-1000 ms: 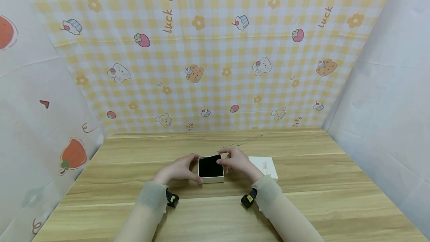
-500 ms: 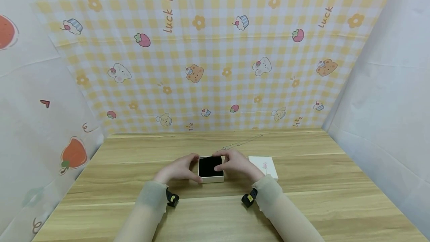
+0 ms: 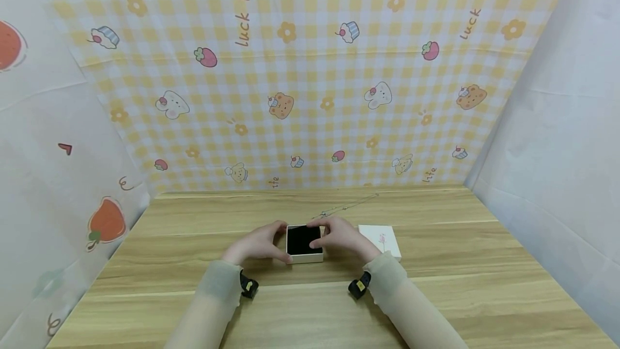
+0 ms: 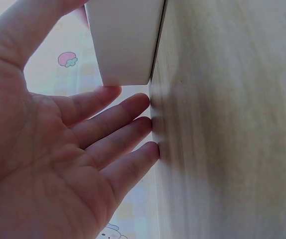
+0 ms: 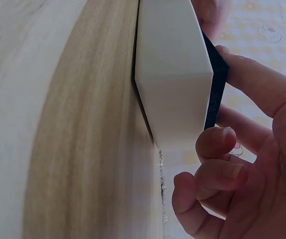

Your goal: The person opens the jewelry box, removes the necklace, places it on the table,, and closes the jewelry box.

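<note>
A small white box [image 3: 307,258] without its lid sits on the wooden table, with a black pad [image 3: 297,240] lying in its mouth. My left hand [image 3: 260,242] grips the box from the left, thumb at the near corner and index finger at the far one. In the left wrist view its other fingers [image 4: 125,143] spread beside the box, tips at the table. My right hand [image 3: 342,235] holds the pad's right part between thumb and index finger. The right wrist view shows the pad's edge [image 5: 216,82] standing a little proud of the box rim; the remaining fingers curl loosely.
A white lid [image 3: 375,234] with a pink flower print lies right of the box, partly behind my right wrist. Behind the hands, a thin silver necklace [image 3: 345,208] stretches across the table [image 3: 218,209]. A checked yellow cloth [image 3: 310,139] hangs at the back.
The pad's right side was tilted up and has come down flatter into the box. My right hand shifted slightly left over it. The left hand kept its place.
</note>
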